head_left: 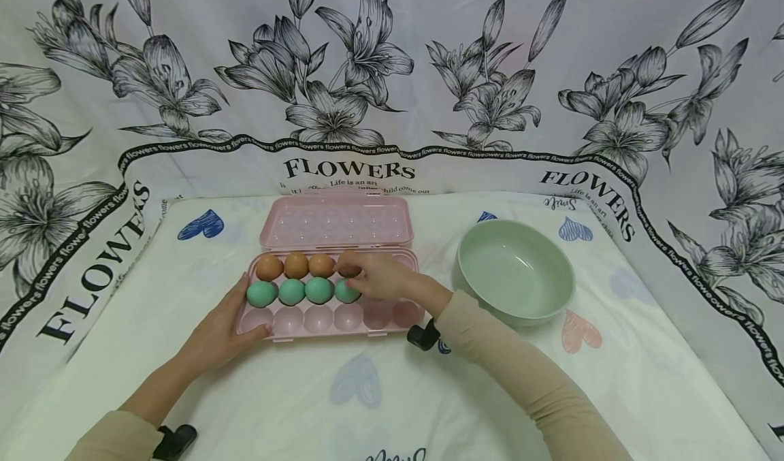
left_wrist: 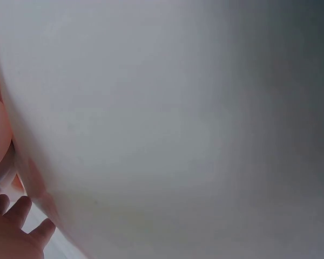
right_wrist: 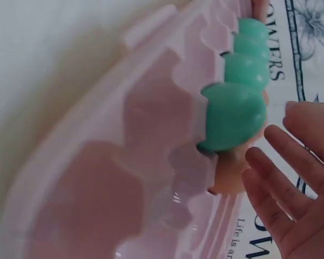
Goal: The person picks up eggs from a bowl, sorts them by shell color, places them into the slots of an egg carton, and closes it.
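A pink plastic egg carton point(head_left: 318, 319) lies with its lid point(head_left: 337, 221) folded back. In its back row sit several brown eggs point(head_left: 297, 265), and in the middle row several green eggs point(head_left: 319, 290); the front row's wells hold none. My left hand point(head_left: 214, 335) holds the carton's left end, thumb at the front corner and fingers along the side. My right hand point(head_left: 388, 277) reaches over the rightmost eggs, partly covering the last brown egg point(right_wrist: 229, 174). In the right wrist view its fingers are straight and spread, fingertips close beside that egg.
A pale green bowl point(head_left: 514, 270) stands right of the carton, close to my right forearm. White cloth with heart prints point(head_left: 355, 380) covers the table, and a flower-printed curtain point(head_left: 367, 73) hangs behind. The left wrist view is mostly filled by pale cloth point(left_wrist: 151, 129).
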Available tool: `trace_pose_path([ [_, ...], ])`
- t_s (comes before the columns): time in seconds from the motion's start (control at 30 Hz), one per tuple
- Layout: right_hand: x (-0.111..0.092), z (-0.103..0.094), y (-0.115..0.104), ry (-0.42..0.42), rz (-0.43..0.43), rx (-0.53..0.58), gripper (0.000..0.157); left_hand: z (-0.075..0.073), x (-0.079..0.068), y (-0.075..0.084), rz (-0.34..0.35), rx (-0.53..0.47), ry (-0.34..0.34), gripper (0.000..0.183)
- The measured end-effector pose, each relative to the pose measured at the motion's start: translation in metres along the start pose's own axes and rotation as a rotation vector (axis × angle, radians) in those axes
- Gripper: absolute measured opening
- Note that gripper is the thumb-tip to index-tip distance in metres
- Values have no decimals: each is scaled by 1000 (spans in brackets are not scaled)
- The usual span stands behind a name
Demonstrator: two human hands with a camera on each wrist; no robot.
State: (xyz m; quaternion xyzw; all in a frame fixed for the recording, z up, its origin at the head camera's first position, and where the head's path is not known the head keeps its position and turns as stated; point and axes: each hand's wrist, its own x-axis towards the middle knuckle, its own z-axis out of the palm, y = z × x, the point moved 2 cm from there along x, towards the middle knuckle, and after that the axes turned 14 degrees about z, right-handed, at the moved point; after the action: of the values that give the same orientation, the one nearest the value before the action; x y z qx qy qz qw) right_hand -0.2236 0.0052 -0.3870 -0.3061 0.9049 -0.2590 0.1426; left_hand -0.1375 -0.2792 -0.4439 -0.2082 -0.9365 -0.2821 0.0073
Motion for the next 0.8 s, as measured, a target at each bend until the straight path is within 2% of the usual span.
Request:
trace_pose_path([
  [0.07, 2, -6, 2, 34, 31, 51, 25, 0, 0, 0, -1, 0, 1, 107],
  [0.2, 7, -20, 11, 160, 86, 121, 23, 0, 0, 0, -3, -4, -1, 107],
  [0.4, 14, -36, 27, 300, 175, 184, 23, -1, 0, 1, -4, -5, -2, 107],
  [0.57, 18, -46, 41, 391, 255, 172, 25, -1, 0, 1, -16, -8, -9, 107],
  [0.8, 23, -53, 64, 493, 443, 153, 34, -1, 0, 1, -16, -11, -5, 107],
])
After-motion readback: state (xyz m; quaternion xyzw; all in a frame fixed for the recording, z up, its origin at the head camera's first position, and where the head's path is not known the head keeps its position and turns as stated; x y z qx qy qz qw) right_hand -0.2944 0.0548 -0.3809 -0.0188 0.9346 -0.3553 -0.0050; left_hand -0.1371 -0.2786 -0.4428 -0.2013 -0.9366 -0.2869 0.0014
